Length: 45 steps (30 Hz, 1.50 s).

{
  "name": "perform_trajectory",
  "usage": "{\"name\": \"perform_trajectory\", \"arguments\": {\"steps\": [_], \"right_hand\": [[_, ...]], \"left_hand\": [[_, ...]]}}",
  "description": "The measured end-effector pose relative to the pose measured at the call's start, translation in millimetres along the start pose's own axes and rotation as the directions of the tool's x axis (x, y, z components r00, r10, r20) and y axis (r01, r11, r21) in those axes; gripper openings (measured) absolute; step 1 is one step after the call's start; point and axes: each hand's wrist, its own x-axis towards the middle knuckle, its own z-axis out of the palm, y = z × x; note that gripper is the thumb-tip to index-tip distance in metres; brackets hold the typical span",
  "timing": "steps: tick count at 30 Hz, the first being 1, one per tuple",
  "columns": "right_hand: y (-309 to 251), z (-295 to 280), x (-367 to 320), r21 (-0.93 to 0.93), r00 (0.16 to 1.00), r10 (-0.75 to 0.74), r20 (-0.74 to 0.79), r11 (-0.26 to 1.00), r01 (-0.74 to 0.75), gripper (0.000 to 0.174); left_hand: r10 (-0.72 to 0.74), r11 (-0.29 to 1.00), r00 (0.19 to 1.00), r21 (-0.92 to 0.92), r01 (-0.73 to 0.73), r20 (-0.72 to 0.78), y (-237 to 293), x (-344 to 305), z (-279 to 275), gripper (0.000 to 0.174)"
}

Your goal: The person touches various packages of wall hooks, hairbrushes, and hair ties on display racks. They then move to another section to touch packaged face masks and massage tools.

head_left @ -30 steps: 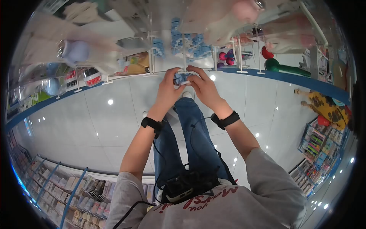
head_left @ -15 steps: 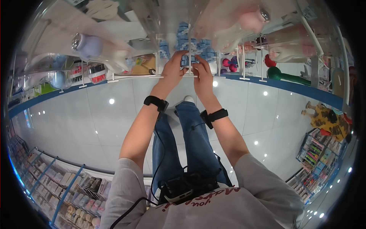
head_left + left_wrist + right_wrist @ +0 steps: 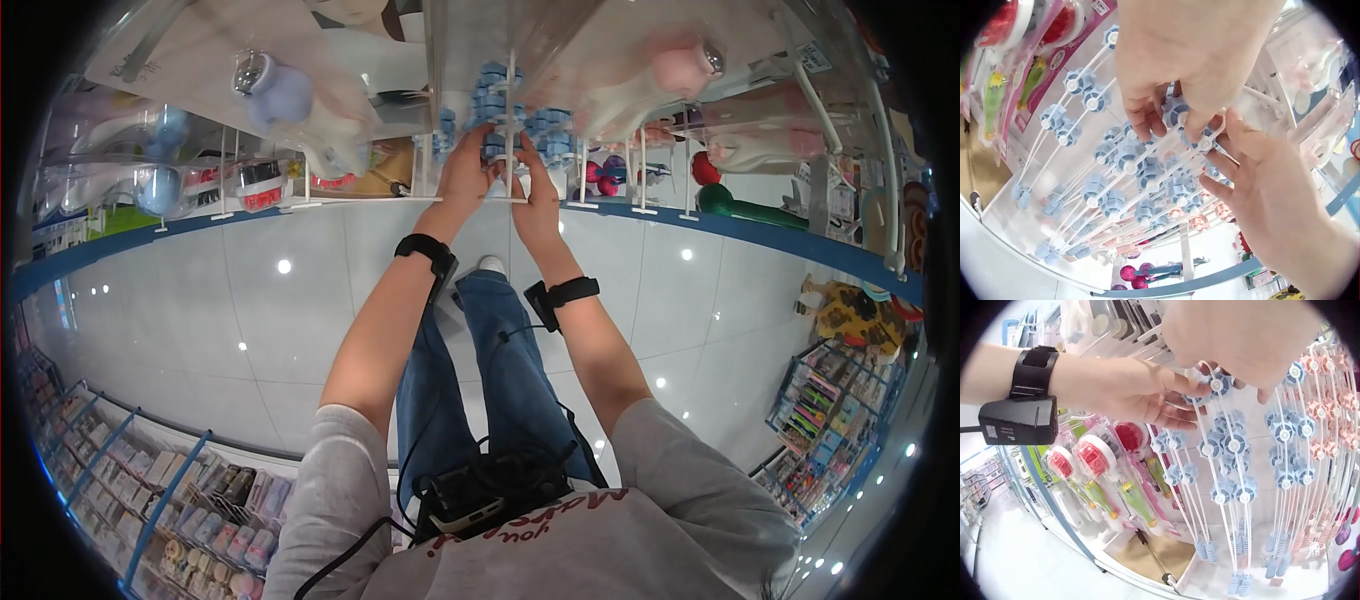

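Observation:
A roller massager (image 3: pixel 1219 384) with blue star-shaped rollers on a bent white rod is between my hands, at the front of a hanging row of the same kind. My left hand (image 3: pixel 465 182) grips one roller with curled fingers and thumb, as the left wrist view shows. From the other side, my right hand (image 3: pixel 537 198) pinches near the rod's bend, its fingertips beside the second roller. More blue massagers (image 3: pixel 1129 162) hang close below and behind the fingers. Blue ribbed handles (image 3: pixel 1240 586) dangle at the bottom of the rods.
Pink massagers (image 3: pixel 1318 412) hang to the right of the blue ones. Packaged red-and-green items (image 3: pixel 1094 456) hang on the left. White display hooks (image 3: pixel 590 203) stick out above the blue shelf edge (image 3: pixel 330 205). Clear packages crowd above, and a person in yellow patterned clothing (image 3: pixel 855 315) is at the right.
Both hands have moved forward, from before the shelf edge in among the hanging blue massagers, taking the held one along. The view has shifted slightly closer to the display.

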Motion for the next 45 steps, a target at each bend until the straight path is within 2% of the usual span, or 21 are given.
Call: {"name": "perform_trajectory", "arguments": {"steps": [2,6,7,9,13,15,18,22,24,25,29,31,33,36,37,39,40,41,43,44,45], "right_hand": [[-1,0,-3,0.107,1.000,0.018,0.010,0.994,-0.019,0.042],[-7,-9,-17,0.094,1.000,0.014,-0.010,0.995,-0.013,0.049],[-9,-14,-26,0.043,0.997,0.054,0.054,0.997,-0.057,0.050],[-11,-25,-46,-0.030,0.981,0.120,0.154,0.993,-0.117,0.050],[-27,-65,-91,-0.036,0.936,0.238,0.259,0.971,-0.237,0.046],[-20,-87,-105,-0.259,0.827,0.363,0.430,0.927,-0.273,0.036],[-22,-126,-112,-0.355,0.826,0.349,0.442,0.914,-0.196,0.026],[-28,-166,-83,-0.338,0.902,0.351,0.252,0.905,-0.258,0.022],[-19,-177,-70,-0.462,0.950,0.307,0.055,0.851,-0.249,0.022],[-19,-183,-60,-0.396,0.965,0.262,0.002,0.886,-0.240,0.022],[-14,-202,-23,-0.331,0.965,0.196,-0.176,0.911,-0.246,0.023],[0,-206,-8,-0.383,0.955,0.063,-0.289,0.907,-0.175,0.025],[17,-211,11,-0.402,0.958,0.121,-0.260,0.889,-0.221,0.031],[38,-212,43,-0.243,0.873,0.432,-0.228,0.843,-0.480,0.049],[46,-209,53,-0.229,0.874,0.428,-0.230,0.849,-0.476,0.049],[79,-199,82,-0.035,0.856,0.458,-0.241,0.877,-0.479,0.044],[93,-200,96,-0.068,0.869,0.476,-0.134,0.870,-0.488,0.052],[117,-198,108,-0.054,0.873,0.468,-0.134,0.877,-0.478,0.052],[180,-179,126,-0.352,0.993,0.116,0.030,0.931,-0.098,0.052],[216,-157,126,-0.102,0.968,-0.011,-0.250,0.995,-0.015,0.028],[213,-153,129,-0.134,0.985,0.049,-0.166,0.988,-0.072,0.028]], "left_hand": [[-0.012,0.999,1.000,-0.031,0.012,0.002,-6,-5,2,0.058],[0.026,1.000,0.997,-0.003,-0.026,-0.067,-24,-31,5,0.065],[0.034,0.999,0.997,0.002,-0.034,-0.065,-16,-42,-3,0.065],[-0.182,0.982,0.966,0.085,0.169,0.182,7,-62,-27,0.063],[-0.208,0.970,0.904,0.199,0.141,0.373,14,-96,-63,0.060],[-0.217,0.963,0.875,0.240,0.120,0.434,30,-111,-88,0.060],[-0.238,0.948,0.851,0.302,0.099,0.469,57,-134,-127,0.058],[-0.285,0.945,0.912,0.247,0.215,0.295,86,-158,-183,0.053],[-0.277,0.941,0.937,0.259,0.219,0.212,92,-171,-210,0.051],[-0.275,0.939,0.935,0.272,0.211,0.224,92,-178,-221,0.051],[-0.200,0.976,0.979,0.088,0.197,0.028,98,-203,-258,0.046],[-0.209,0.977,0.977,0.032,0.211,-0.042,109,-217,-267,0.046],[-0.270,0.962,0.951,-0.090,0.259,-0.149,122,-231,-274,0.045],[-0.339,0.941,0.916,-0.064,0.333,-0.215,130,-245,-279,0.045],[-0.329,0.944,0.918,-0.053,0.325,-0.223,130,-251,-280,0.045],[-0.442,0.892,0.854,-0.033,0.451,-0.276,133,-254,-275,0.047],[-0.429,0.897,0.856,-0.024,0.441,-0.288,134,-255,-272,0.047],[-0.447,0.889,0.849,-0.039,0.455,-0.282,135,-255,-268,0.046],[-0.458,0.884,0.840,-0.052,0.464,-0.290,146,-247,-258,0.046],[-0.482,0.870,0.827,-0.043,0.492,-0.290,154,-243,-252,0.046],[-0.505,0.854,0.812,-0.031,0.520,-0.293,156,-240,-255,0.047]]}}
